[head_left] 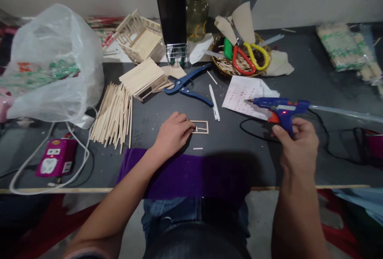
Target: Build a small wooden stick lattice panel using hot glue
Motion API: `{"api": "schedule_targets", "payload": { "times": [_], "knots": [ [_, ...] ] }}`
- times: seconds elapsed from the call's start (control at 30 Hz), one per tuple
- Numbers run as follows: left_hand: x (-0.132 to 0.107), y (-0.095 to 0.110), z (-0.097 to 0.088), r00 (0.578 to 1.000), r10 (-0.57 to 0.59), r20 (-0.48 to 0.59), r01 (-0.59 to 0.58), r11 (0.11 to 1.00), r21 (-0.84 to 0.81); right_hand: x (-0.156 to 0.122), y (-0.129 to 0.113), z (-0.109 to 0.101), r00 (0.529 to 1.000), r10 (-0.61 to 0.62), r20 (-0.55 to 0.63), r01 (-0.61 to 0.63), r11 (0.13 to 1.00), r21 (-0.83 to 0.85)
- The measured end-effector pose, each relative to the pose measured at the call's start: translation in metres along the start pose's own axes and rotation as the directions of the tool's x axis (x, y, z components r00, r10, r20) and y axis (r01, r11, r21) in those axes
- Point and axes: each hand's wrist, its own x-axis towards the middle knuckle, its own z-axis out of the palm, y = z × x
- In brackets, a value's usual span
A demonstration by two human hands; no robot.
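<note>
In my right hand [299, 141] is a blue hot glue gun [279, 107] with its red light lit. Its nozzle points left, over a printed paper sheet [239, 91], and a clear glue stick [344, 110] sticks out of its back. The fingers of my left hand [176, 133] are closed at the left end of a small rectangular wooden stick frame [203, 132], which lies flat on the table. Short stick pieces lie inside the frame. My fingers hide its left end. A short loose stick [198, 148] lies just below it.
Wooden sticks [113, 115], a stick-built model [145, 77] and blue cutters [187, 87] lie beyond my left hand. A white pen [214, 101] and a basket [217, 61] with scissors are farther back. A purple cloth [185, 175] covers the front edge. A pink power outlet box [56, 157] stands left.
</note>
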Motion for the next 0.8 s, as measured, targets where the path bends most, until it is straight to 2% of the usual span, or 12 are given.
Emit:
{"api": "schedule_targets", "payload": {
  "times": [0.23, 0.37, 0.47, 0.53, 0.63, 0.73, 0.8],
  "knots": [
    [-0.002, -0.003, 0.004, 1.0, 0.021, -0.016, -0.022, 0.998, -0.058, -0.002, -0.003, 0.001, 1.0, 0.001, 0.018, -0.002, 0.997, 0.079],
    [-0.003, -0.004, 0.003, 0.995, 0.044, -0.089, -0.05, 0.996, -0.067, 0.001, 0.004, 0.001, 0.997, 0.032, 0.076, -0.031, 0.999, -0.02],
    [0.003, 0.0, -0.005, 0.988, 0.043, -0.146, -0.054, 0.996, -0.072, 0.003, 0.013, -0.001, 0.996, 0.0, 0.091, 0.013, 0.99, -0.138],
    [0.013, 0.007, -0.013, 0.987, 0.064, -0.146, -0.069, 0.997, -0.028, 0.003, 0.019, -0.003, 0.994, -0.045, 0.1, 0.065, 0.976, -0.209],
    [0.04, 0.02, -0.019, 0.988, 0.144, -0.051, -0.14, 0.988, 0.068, 0.002, 0.022, -0.005, 0.986, -0.124, 0.114, 0.153, 0.94, -0.304],
    [0.073, 0.03, -0.013, 0.978, 0.204, 0.053, -0.21, 0.968, 0.138, 0.0, 0.023, -0.006, 0.974, -0.185, 0.129, 0.222, 0.883, -0.413],
    [0.093, 0.032, -0.004, 0.974, 0.209, 0.084, -0.221, 0.959, 0.178, 0.0, 0.024, -0.006, 0.966, -0.218, 0.142, 0.259, 0.849, -0.461]
  ]
}}
